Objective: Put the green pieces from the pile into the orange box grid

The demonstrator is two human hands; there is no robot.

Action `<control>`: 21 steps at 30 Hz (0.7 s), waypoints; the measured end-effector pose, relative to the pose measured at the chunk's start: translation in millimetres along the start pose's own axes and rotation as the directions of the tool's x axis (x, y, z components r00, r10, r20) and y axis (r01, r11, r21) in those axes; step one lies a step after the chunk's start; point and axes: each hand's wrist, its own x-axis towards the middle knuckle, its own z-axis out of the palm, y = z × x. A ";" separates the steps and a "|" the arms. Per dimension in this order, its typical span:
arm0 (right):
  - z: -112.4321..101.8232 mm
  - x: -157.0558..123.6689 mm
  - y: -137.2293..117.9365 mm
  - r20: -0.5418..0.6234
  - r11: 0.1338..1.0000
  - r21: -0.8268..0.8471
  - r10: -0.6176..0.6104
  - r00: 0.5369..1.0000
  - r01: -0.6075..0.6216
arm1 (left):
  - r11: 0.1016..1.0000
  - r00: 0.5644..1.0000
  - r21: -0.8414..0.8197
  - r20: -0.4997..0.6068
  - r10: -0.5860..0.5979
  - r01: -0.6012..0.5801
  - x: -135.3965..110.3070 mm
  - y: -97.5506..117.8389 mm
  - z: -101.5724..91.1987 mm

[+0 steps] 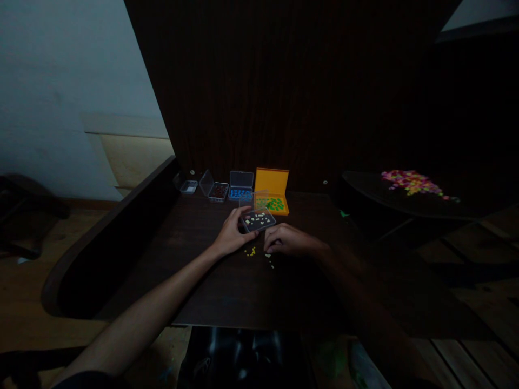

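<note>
My left hand (235, 233) is wrapped round the near-left corner of a clear plastic box (267, 222), which it holds tilted just above the table. Several small pale pieces lie scattered inside the box. Close to the box's right corner, my right hand (287, 239) hangs low over the table with its fingers pinched together; whatever may be between the fingertips is hidden. A few loose pale pieces (269, 259) lie on the wood below those fingertips. To their left is a small cluster of yellow pieces (251, 252).
Along the back of the dark table (203, 281) stand an orange box (272, 181) with green pieces, a clear box with blue pieces (240, 193), one with dark red pieces (219, 191) and a small clear box (188, 187). A multicoloured pile (413, 182) lies on a side surface at right.
</note>
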 end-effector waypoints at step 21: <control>-4.3 2.1 3.4 -0.321 0.991 -0.064 0.088 0.943 -0.114 | 0.998 0.989 0.005 0.130 0.063 -0.064 -14.5 21.7 15.7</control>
